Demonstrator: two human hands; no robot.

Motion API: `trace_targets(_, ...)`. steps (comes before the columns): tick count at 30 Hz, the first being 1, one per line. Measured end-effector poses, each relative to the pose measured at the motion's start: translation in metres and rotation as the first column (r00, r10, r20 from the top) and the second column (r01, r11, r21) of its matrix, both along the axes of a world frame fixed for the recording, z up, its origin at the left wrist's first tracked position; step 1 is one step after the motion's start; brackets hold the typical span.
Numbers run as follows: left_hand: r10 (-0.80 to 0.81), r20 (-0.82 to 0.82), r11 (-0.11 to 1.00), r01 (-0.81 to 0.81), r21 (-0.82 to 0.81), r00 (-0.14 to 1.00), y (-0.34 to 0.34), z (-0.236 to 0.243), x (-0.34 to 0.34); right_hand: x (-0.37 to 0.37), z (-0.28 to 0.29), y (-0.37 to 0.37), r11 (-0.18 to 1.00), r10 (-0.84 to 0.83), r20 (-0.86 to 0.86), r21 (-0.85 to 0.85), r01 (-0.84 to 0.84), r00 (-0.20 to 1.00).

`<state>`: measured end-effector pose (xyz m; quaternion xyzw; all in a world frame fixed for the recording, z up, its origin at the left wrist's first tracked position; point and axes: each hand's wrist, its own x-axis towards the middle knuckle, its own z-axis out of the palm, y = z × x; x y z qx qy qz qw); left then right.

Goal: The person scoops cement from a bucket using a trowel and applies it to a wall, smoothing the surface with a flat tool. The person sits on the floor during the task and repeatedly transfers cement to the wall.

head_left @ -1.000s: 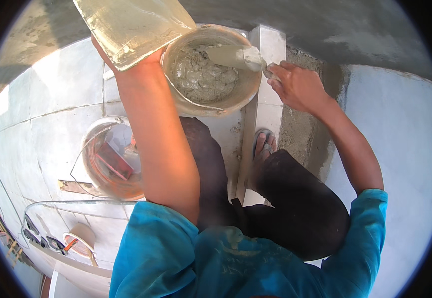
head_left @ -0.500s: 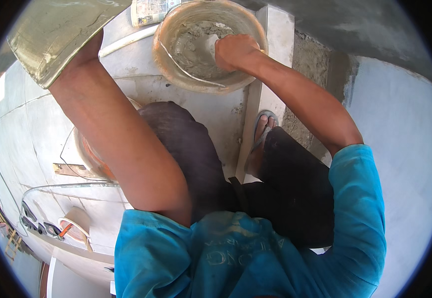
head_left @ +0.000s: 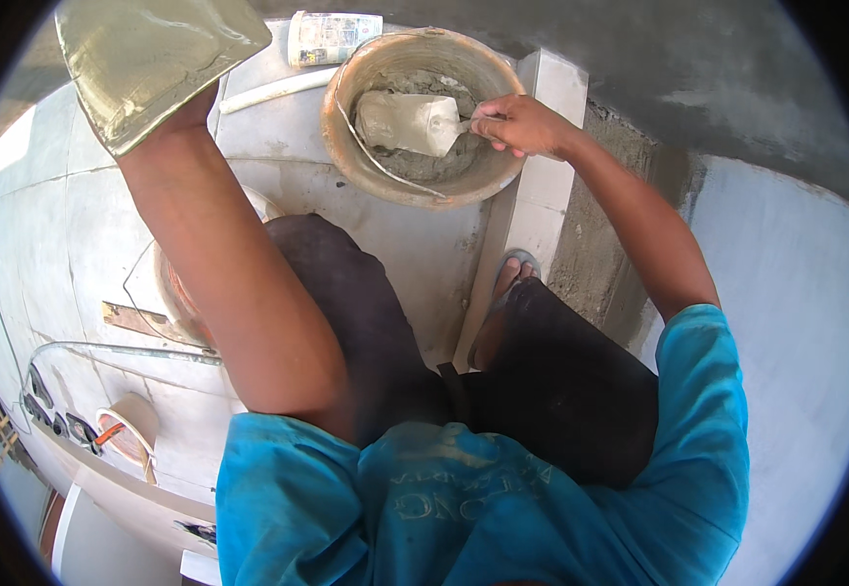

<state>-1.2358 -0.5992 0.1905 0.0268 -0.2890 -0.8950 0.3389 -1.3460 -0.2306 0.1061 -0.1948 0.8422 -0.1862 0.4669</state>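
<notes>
One pkg: white cylindrical tube (head_left: pixel 335 37) w/ printed label, lying on floor just beside bucket (head_left: pixel 346 117).

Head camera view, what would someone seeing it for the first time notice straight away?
Top centre, a round orange-brown bucket of grey mortar stands on the pale tiled floor, and the right hand holds a mortar-coated trowel inside it. At upper left, the left hand holds up a flat square board smeared with wet grey mortar. Below, a bright blue shirt fills the lower middle.
</notes>
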Motion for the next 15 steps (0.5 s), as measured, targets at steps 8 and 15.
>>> trace_targets(8, 0.221, 0.289, 0.966, -0.168, -0.196, 0.932, 0.045, -0.008, -0.014, 0.017, 0.107, 0.069, 0.902, -0.262, -0.078, -0.376, 0.215, 0.962)
trace_targets(15, -0.335, -0.062, 0.864, 0.333, 0.376, 0.940, 0.137, -0.027, -0.023, 0.036, 0.115, 0.023, 0.535, -0.518, -0.620, -0.772, -0.342, 0.589)
